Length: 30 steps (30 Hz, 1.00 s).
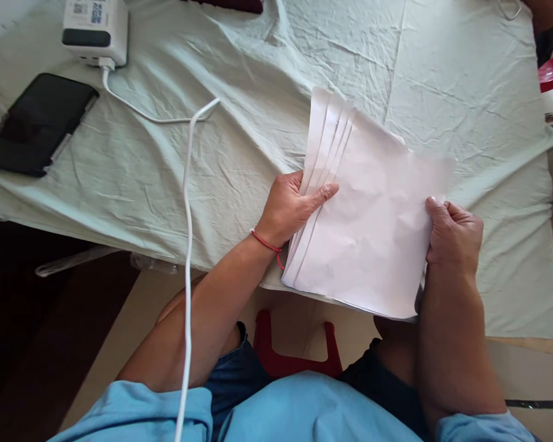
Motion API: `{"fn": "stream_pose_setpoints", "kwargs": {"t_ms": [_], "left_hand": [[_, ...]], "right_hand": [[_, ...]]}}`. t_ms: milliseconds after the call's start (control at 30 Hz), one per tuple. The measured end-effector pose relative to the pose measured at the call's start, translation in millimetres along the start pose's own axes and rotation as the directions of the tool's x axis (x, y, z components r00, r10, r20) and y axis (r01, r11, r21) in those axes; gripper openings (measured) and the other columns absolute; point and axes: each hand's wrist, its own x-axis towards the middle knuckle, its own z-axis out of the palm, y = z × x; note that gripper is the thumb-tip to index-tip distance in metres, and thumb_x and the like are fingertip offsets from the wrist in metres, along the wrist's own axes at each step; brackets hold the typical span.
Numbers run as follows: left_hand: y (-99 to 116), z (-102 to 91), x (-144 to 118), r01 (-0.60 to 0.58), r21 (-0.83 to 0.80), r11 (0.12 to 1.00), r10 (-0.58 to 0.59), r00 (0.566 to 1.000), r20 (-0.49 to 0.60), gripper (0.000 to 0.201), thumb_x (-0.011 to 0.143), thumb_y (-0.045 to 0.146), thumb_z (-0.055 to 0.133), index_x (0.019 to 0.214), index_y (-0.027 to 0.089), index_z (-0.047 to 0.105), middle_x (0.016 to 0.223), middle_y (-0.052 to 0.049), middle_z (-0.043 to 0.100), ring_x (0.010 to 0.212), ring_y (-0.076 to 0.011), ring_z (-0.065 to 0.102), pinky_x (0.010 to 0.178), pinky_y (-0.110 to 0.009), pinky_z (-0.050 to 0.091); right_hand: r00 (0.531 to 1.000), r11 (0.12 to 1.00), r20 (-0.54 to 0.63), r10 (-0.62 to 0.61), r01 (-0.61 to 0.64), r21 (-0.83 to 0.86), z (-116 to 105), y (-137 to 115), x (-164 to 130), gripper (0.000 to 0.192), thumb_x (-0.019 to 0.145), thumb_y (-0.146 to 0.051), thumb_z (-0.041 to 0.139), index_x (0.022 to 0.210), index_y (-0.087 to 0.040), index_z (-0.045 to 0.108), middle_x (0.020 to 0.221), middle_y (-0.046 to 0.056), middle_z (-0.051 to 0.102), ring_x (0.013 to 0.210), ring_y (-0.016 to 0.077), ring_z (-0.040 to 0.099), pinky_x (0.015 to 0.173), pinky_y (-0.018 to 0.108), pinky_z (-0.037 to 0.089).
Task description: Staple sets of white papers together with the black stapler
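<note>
Several white sheets of paper [373, 215] lie in a fanned stack between my two hands, above the table's front edge. My left hand [292, 205] grips the stack's left side, its thumb flat on top and the fingers hidden beneath. At the right edge, my right hand [454, 233] pinches the paper between thumb and curled fingers. The sheets' left edges are spread in steps, and faint marks show on one of them. The top sheet is blank and slightly creased. A red string bracelet [266, 241] circles my left wrist.
A wrinkled pale green cloth [239, 153] covers the table. At the left lie a black phone [37, 123] and a white power block [96, 31], whose white cable [187, 215] runs down toward me. Below the edge is a red stool [299, 362]. Part of another person [550, 13] shows at upper right.
</note>
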Motion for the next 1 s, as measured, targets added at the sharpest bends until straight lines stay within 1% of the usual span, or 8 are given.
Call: {"fn": "stream_pose_setpoints", "kwargs": {"t_ms": [133,400,533,600,700,800,900,1000], "left_hand": [[0,-0.8,0,0.028,-0.006,1.000,-0.028,0.999,0.030,0.036,0.074,0.051,0.100,0.090,0.021,0.087,0.097,-0.007,0.087,0.091,-0.0286,0.082,0.079,-0.038,0.068],[0,-0.6,0,0.032,-0.005,0.999,-0.031,0.998,0.057,0.031,0.073,0.046,0.100,0.084,0.021,0.087,0.092,-0.006,0.087,0.087,-0.0282,0.082,0.077,-0.038,0.068],[2,0.2,-2,0.080,-0.035,0.996,-0.079,0.996,0.047,0.032,0.073,0.046,0.100,0.086,0.019,0.087,0.094,-0.007,0.087,0.087,-0.0271,0.082,0.077,-0.037,0.068],[3,-0.4,-1,0.092,-0.104,0.990,-0.092,0.996,0.010,0.036,0.072,0.047,0.101,0.087,0.019,0.086,0.096,-0.008,0.087,0.089,-0.0277,0.083,0.079,-0.038,0.069],[0,-4.5,6,0.062,-0.245,0.968,-0.091,0.990,-0.109,0.047,0.068,0.053,0.103,0.095,0.019,0.083,0.100,-0.009,0.087,0.099,-0.0312,0.084,0.084,-0.040,0.071],[-12,-13.5,18,-0.018,-0.320,0.947,-0.069,0.964,-0.259,0.056,0.071,0.059,0.099,0.105,0.019,0.080,0.110,-0.010,0.087,0.117,-0.0351,0.082,0.094,-0.044,0.072],[-26,-23.3,30,-0.096,-0.358,0.929,-0.030,0.943,-0.331,0.048,0.077,0.058,0.094,0.107,0.023,0.078,0.123,-0.008,0.086,0.134,-0.0352,0.076,0.106,-0.045,0.070],[-29,-24.4,34,-0.078,-0.492,0.867,-0.109,0.934,-0.341,0.037,0.080,0.045,0.094,0.106,0.024,0.078,0.130,-0.007,0.085,0.141,-0.0338,0.072,0.116,-0.044,0.065]], "right_hand": [[1.000,1.000,-0.016,0.004,-0.004,-0.004,0,0,0,0.034,0.069,-0.037,0.085,0.058,-0.018,0.059,0.058,-0.005,0.049,0.053,0.0060,0.039,0.046,0.021,0.034],[1.000,1.000,0.009,0.000,0.000,-0.022,-5,7,4,0.038,0.073,-0.039,0.086,0.061,-0.019,0.056,0.059,-0.006,0.045,0.053,0.0059,0.035,0.045,0.022,0.028],[1.000,1.000,0.029,-0.007,0.007,0.011,-4,7,3,0.041,0.073,-0.041,0.089,0.062,-0.019,0.056,0.060,-0.007,0.045,0.053,0.0058,0.035,0.045,0.022,0.030],[0.998,0.999,0.069,-0.004,0.002,0.033,-2,6,1,0.043,0.076,-0.046,0.091,0.066,-0.019,0.059,0.062,-0.006,0.049,0.055,0.0059,0.040,0.047,0.020,0.035],[0.993,0.999,0.116,0.017,-0.022,0.038,-1,5,-2,0.045,0.080,-0.056,0.091,0.076,-0.019,0.066,0.070,-0.004,0.061,0.059,0.0073,0.054,0.052,0.019,0.045],[0.985,0.997,0.167,0.046,-0.056,0.056,-2,4,-2,0.053,0.078,-0.068,0.091,0.079,-0.019,0.071,0.066,-0.002,0.063,0.054,0.0081,0.057,0.047,0.020,0.045],[0.937,0.984,0.324,0.132,-0.163,0.071,-5,1,-1,0.067,0.074,-0.084,0.084,0.077,-0.018,0.074,0.067,0.005,0.072,0.051,0.0132,0.063,0.044,0.024,0.050],[0.808,0.961,0.548,0.217,-0.277,0.028,-6,-3,-6,0.078,0.076,-0.096,0.071,0.082,-0.018,0.079,0.082,0.014,0.082,0.061,0.0204,0.075,0.047,0.028,0.057]]}}
